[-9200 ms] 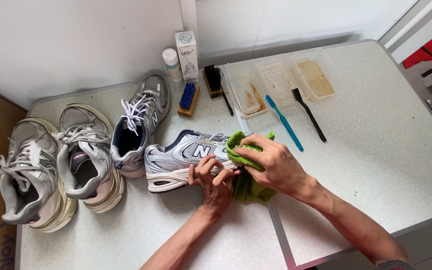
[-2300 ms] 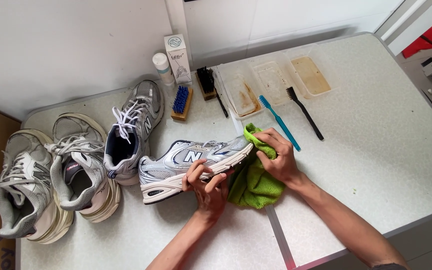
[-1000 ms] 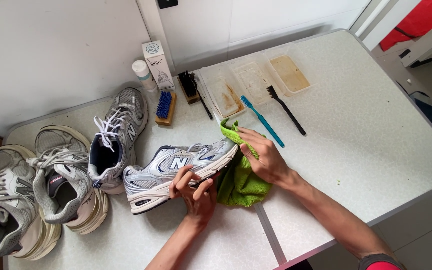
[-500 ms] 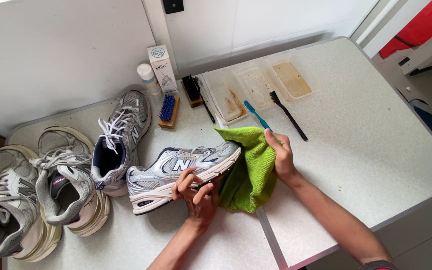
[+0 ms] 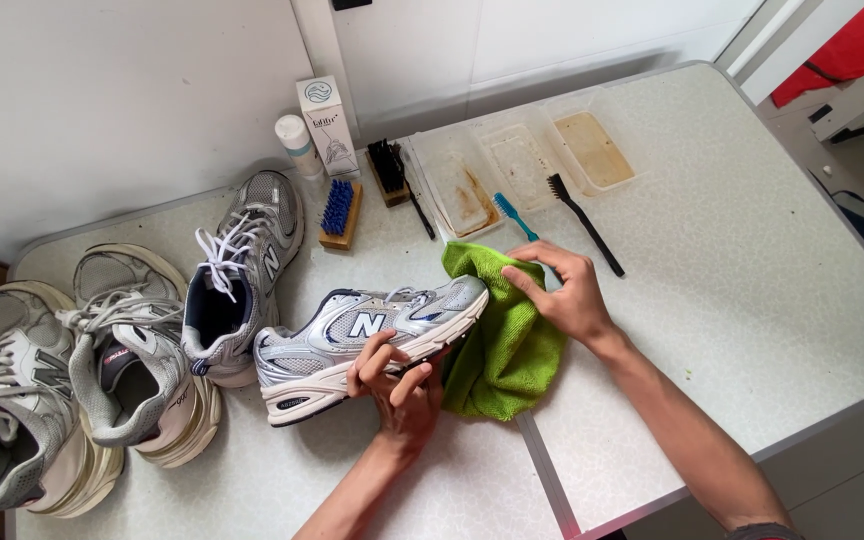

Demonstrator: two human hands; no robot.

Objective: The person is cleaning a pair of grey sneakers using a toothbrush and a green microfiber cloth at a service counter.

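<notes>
At the far left of the speckled table (image 5: 752,300) stand two worn grey sneakers (image 5: 72,370) side by side, and just right of them a silver sneaker with white laces (image 5: 242,270) stands with its toe to the far wall. Near the middle, the silver and blue sneaker (image 5: 372,335) lies with its long axis from left to right, slightly diagonal: the heel is at the near left, the toe points to the far right, and the toe end is a little lifted. The left hand (image 5: 397,385) holds this shoe from the near side, the fingers curled around the white sole at the middle. The toe touches the green cloth (image 5: 502,350), which lies bunched on the table just right of the shoe. The right hand (image 5: 562,290) rests on the far part of the cloth, fingers closed on a fold beside the toe. Far behind are a white bottle (image 5: 295,143), a white box (image 5: 327,110), a blue-bristled wooden brush (image 5: 338,212), a black brush (image 5: 388,170), clear stained trays (image 5: 522,160), a teal toothbrush (image 5: 512,215) and a black slim brush (image 5: 584,222).
</notes>
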